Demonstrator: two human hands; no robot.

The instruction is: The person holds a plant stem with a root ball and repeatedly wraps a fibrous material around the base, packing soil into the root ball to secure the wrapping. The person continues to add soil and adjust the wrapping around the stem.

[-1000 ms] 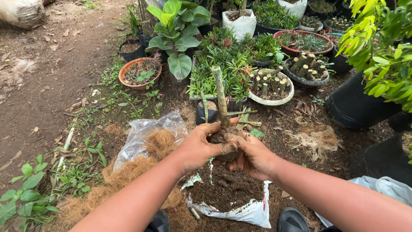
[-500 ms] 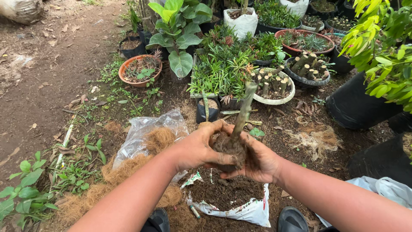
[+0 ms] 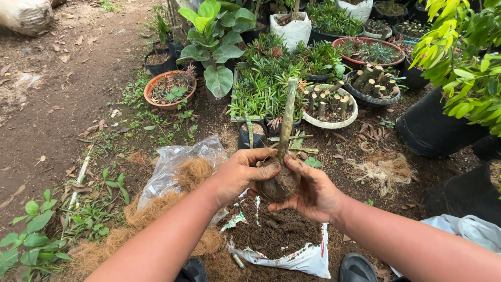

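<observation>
Both hands are wrapped around a lumpy ball of soil at the base of a plant cutting, a greenish stem that sticks up almost straight, leaning just a bit to the right. The left hand grips the ball from its side with the fingers curled over the top, thumb up near the stem. The right hand cups it from below and the other side, fingers closed on the soil, and both hands are smeared with dirt.

Right under the hands there's a torn white plastic bag spread flat on the ground with a pile of dark potting soil on it. Just left of the left hand sits a clear plastic bag with brown coconut fibre in it, and more of that fibre spills along the ground below the left forearm.

Beyond the hands, past the cutting, is a small black pot, and further back a white bowl planter full of cut stem stubs. Well off beyond the left hand there's a terracotta pot and a big-leaved green plant. To the right of the right hand is a large black grow bag with a yellow-green leafy shrub over it.
</observation>
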